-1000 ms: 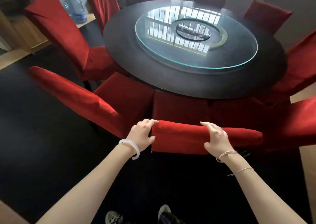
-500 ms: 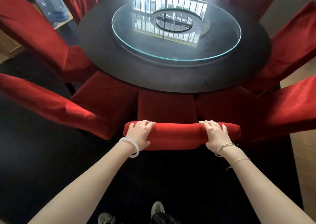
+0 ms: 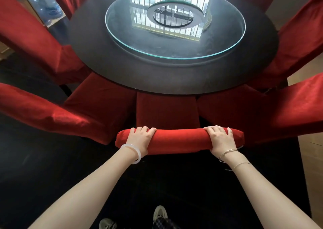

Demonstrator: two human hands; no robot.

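A red-covered chair stands in front of me, its seat (image 3: 167,111) tucked against the edge of a round dark table (image 3: 122,68). The top of the chair's back (image 3: 180,140) runs across the middle of the view. My left hand (image 3: 141,139) grips the left end of the chair back, fingers curled over the top. My right hand (image 3: 221,138) grips the right end in the same way. A white bangle sits on my left wrist and thin bracelets on my right.
A glass turntable (image 3: 174,54) lies on the table. Red-covered chairs crowd both sides, one at the left (image 3: 87,113) and one at the right (image 3: 279,113). Large water bottles (image 3: 47,7) stand at the back left. My shoes (image 3: 160,214) stand on dark carpet.
The chair has slid towards the table and turned square to it. My hands moved outward to the ends of the chair back, and my view came closer.
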